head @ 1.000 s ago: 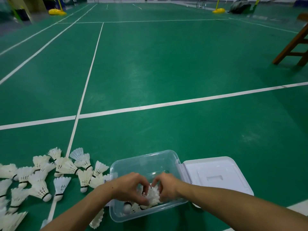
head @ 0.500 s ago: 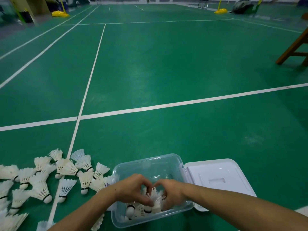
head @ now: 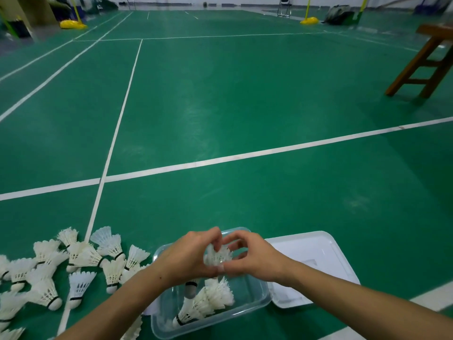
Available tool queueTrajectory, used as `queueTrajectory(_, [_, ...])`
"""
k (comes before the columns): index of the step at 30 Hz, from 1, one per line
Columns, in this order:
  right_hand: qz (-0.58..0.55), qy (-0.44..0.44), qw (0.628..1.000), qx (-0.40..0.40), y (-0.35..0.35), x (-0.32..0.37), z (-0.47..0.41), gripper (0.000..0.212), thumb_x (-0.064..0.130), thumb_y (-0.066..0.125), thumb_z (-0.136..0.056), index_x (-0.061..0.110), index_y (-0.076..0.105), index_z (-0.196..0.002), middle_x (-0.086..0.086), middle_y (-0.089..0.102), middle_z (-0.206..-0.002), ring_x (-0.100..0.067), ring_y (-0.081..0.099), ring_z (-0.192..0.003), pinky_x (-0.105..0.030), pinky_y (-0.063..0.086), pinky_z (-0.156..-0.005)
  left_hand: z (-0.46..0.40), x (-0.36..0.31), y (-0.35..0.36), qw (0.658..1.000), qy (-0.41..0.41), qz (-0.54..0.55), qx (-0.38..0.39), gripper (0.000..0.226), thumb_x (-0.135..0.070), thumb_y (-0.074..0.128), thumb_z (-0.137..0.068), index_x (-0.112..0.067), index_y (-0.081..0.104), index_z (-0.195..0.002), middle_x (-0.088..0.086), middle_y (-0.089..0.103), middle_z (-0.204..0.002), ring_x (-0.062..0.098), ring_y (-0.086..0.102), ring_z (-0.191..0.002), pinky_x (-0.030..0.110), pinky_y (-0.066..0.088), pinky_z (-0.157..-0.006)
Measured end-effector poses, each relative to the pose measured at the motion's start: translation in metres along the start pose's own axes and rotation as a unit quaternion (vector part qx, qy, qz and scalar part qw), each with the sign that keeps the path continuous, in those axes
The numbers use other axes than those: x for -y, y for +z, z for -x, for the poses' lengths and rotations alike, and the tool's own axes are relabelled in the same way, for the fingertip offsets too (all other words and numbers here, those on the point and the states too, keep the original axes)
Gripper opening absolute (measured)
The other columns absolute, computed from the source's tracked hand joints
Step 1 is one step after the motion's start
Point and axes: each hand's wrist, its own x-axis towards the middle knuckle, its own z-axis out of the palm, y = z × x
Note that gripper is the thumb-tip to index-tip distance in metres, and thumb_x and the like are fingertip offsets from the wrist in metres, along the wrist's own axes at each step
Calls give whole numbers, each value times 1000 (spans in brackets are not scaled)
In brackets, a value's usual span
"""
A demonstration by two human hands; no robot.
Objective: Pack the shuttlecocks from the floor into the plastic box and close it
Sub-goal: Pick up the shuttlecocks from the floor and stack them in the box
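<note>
Green court floor [head: 245, 106] bears loose shuttlecocks [head: 81, 256], plastic box [head: 257, 301], lid [head: 318, 251].

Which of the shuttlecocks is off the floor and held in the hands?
The white feathered shuttlecock cupped between the left hand and right hand above the clear plastic box; the others lie in the box or on the floor.

Plastic box [head: 255, 303] far rim hidden behind hands; shuttlecocks [head: 14, 303] cut off at left edge; wooden stool [head: 421, 62] cropped right.

We see a clear, glossy plastic box [head: 255, 300], its lid [head: 318, 251] smooth white plastic, feathery white shuttlecocks [head: 81, 256], a green floor [head: 245, 106] with slight sheen, and a wooden stool [head: 426, 62].
</note>
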Motion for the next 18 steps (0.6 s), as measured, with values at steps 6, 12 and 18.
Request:
queueTrajectory(6, [-42, 9, 998, -46, -8, 2, -2, 53, 18, 94, -74, 17, 62, -116, -16, 72, -111, -22, 75, -84, -51, 63, -87, -5, -15, 5, 998, 1, 47, -47, 57, -66, 82, -72, -40, 44, -106, -17, 69, -108, 8, 67, -89, 38, 58, -77])
queueTrajectory(12, [-110, 22, 992, -54, -6, -3, -1, 44, -5, 84, -80, 7, 62, -117, -25, 71, -111, -25, 75, -83, -41, 66, -76, 0, -13, 5, 996, -13, 78, -51, 71, -57, 90, -69, -40, 47, -123, -21, 62, -130, 0, 59, -116, 24, 51, -98])
queueTrajectory(18, [-176, 51, 979, -85, 7, -25, -1, 38, -12, 78, -82, 6, 69, -114, -29, 71, -117, -27, 75, -93, -41, 65, -81, 8, 12, 15, 995, -31, 96, -29, 64, -53, 93, -68, -41, 56, -119, -28, 67, -116, -7, 60, -109, 19, 48, -91])
